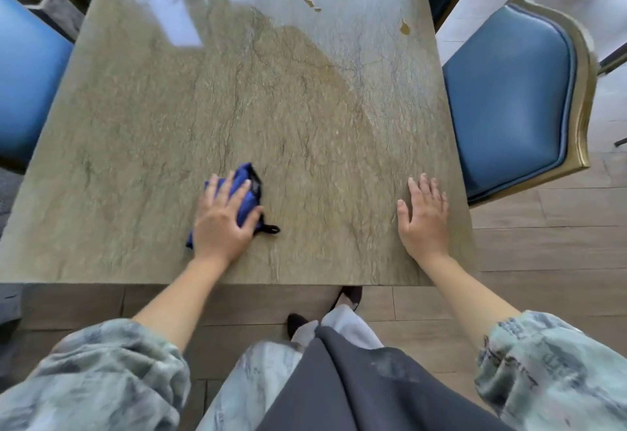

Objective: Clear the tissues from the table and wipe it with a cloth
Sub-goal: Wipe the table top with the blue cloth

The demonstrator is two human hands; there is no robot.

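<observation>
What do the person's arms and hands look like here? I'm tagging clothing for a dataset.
Both hands, left hand and right hand, are bare: no gloves, rings or watch visible. The forearms are uncovered, with loose, puffy sleeves pushed up toward the elbows. The fabric is pale grey-green with a mottled, blotchy blue-grey print, the same on both arms.

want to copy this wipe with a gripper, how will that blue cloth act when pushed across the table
The blue cloth looks soft and floppy: it lies bunched under the left hand, so it will probably crumple rather than slide as one piece. The table looks glossy, so it should glide easily. Its black loop may trail behind.
</observation>
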